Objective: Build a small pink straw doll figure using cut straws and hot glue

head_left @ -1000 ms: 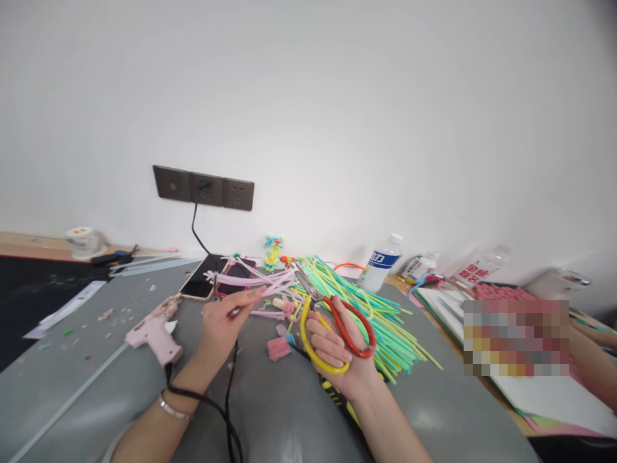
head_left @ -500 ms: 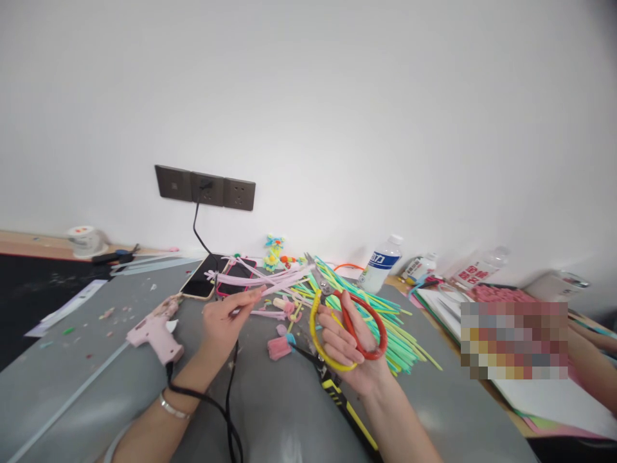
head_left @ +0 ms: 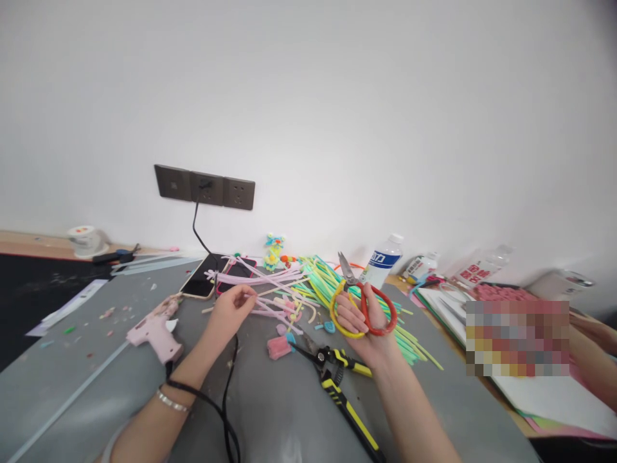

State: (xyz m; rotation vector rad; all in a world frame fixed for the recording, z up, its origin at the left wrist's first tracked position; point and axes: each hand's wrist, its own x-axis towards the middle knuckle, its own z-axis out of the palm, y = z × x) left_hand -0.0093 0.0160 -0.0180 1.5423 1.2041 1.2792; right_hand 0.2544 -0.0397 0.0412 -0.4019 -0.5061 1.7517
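Note:
My right hand is wrapped round scissors with one red and one yellow handle; their blades point up and left, slightly parted. My left hand has its fingertips pinched together beside the pink pipe cleaners; whatever is between them is too small to name. Green and yellow pipe cleaners lie in a pile behind and beside my right hand. Black and yellow pliers rest on the grey table between my forearms, jaws near a small pink piece.
A pink glue gun with a black cable lies left of my left forearm. Two phones lie near the wall. A water bottle stands behind the pile. At the right, another person's arm reaches over white paper.
The scissors in my right hand have moved right, away from the pink strips. My left hand has shifted slightly, and the strip it held up is no longer visible. More of the pliers shows.

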